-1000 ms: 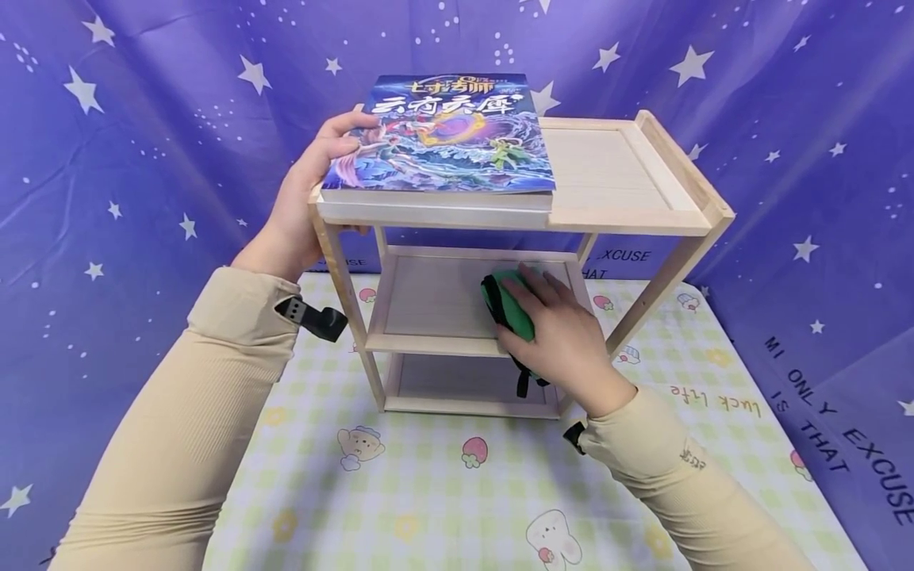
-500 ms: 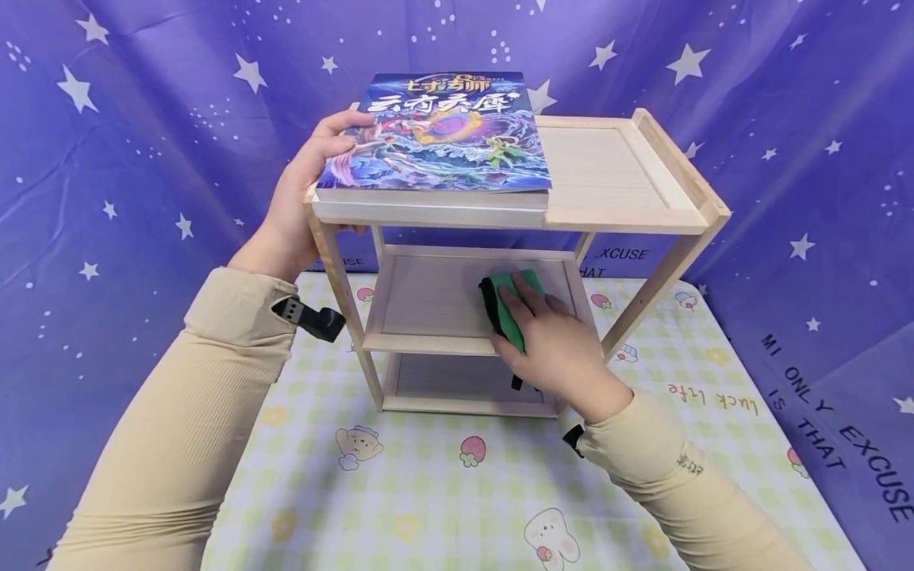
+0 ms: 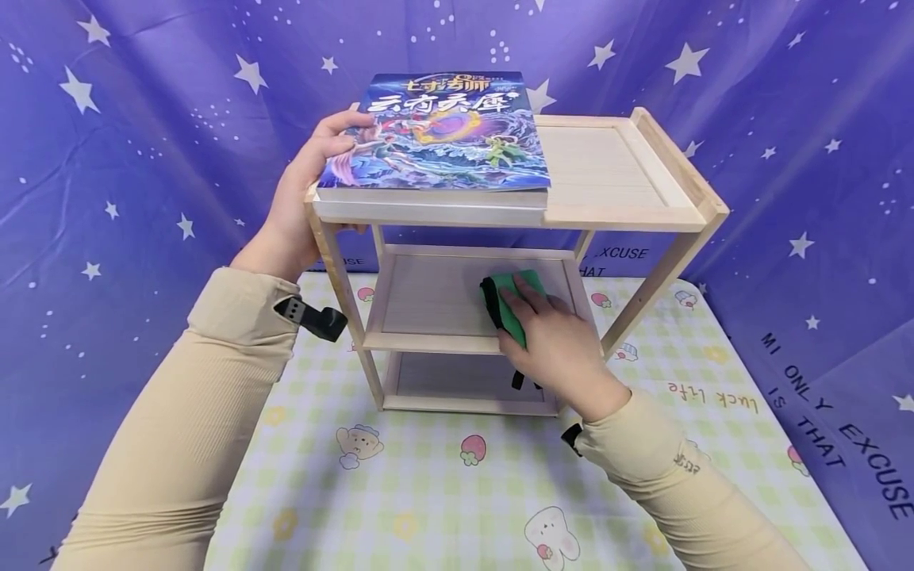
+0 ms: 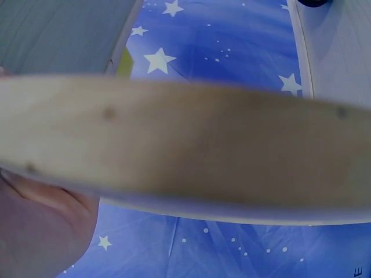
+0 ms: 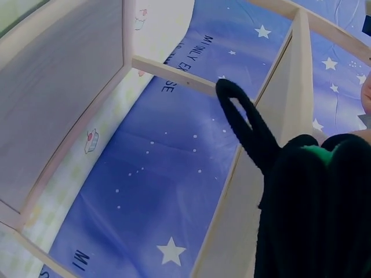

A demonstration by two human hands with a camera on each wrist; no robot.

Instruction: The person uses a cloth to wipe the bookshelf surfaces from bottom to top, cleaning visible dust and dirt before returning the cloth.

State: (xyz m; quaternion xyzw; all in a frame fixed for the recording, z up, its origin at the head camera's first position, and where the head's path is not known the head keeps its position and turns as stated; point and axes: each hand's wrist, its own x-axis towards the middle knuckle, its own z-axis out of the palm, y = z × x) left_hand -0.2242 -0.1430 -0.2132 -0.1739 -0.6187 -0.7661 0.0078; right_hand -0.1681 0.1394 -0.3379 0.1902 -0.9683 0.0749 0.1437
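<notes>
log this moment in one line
left hand: grips rack; right hand: holds green-black cloth at middle shelf; book: flat on top shelf

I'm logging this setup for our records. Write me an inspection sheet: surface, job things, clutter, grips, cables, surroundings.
Surface: checked tablecloth with printed figures; wooden shelf stands on it.
Job things: book lies cover up on the left part of the shelf's top tier; green cloth with black edging is at the middle tier.
Clutter: nothing seen.
Grips: left grip holds the shelf's upper left end and touches the book; right grip holds the green cloth.
Cables: nothing seen; a black strap shows at the left wrist.
Surroundings: blue-purple curtain with white stars and printed words.
</notes>
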